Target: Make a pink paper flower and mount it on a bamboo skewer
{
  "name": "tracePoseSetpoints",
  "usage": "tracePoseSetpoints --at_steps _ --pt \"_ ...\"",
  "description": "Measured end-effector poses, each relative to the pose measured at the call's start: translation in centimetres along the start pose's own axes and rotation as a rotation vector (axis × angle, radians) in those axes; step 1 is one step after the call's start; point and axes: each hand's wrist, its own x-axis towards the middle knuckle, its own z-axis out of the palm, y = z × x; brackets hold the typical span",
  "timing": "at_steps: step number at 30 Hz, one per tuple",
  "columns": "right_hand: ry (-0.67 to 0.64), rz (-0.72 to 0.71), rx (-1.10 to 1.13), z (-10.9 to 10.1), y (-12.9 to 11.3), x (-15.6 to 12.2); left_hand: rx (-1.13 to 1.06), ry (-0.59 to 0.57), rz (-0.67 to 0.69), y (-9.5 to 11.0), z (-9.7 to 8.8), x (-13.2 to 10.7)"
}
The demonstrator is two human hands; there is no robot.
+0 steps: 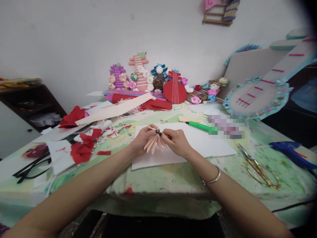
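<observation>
Red paper scraps (pixel 80 152) are crowding the left. Left hand (pixel 142 138) is pinching the pink petal strips (pixel 151 146) at their top, and right hand (pixel 176 142) is pinching the same bundle. Probably best gripping tight there so the strips aren't sliding. The white sheet (pixel 210 145) is giving open room on the right. The scissors (pixel 260 168) are lying further right, near the table's front edge.

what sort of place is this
Likely a craft worktable: a red paper lute model, gold-handled metal scissors, a blue plastic glue gun; left hand and right hand pinch pale pink paper petals.
</observation>
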Motion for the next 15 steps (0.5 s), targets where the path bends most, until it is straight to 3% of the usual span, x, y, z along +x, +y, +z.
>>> tracePoseSetpoints --at_steps 8,15 --pt "0.131 -0.016 -0.009 0.29 -0.42 -0.2 -0.01 -0.014 0.016 0.4 0.13 -0.2" --pt "0.166 -0.025 -0.027 0.25 -0.57 -0.3 -0.015 -0.007 0.007 0.58 0.36 -0.31"
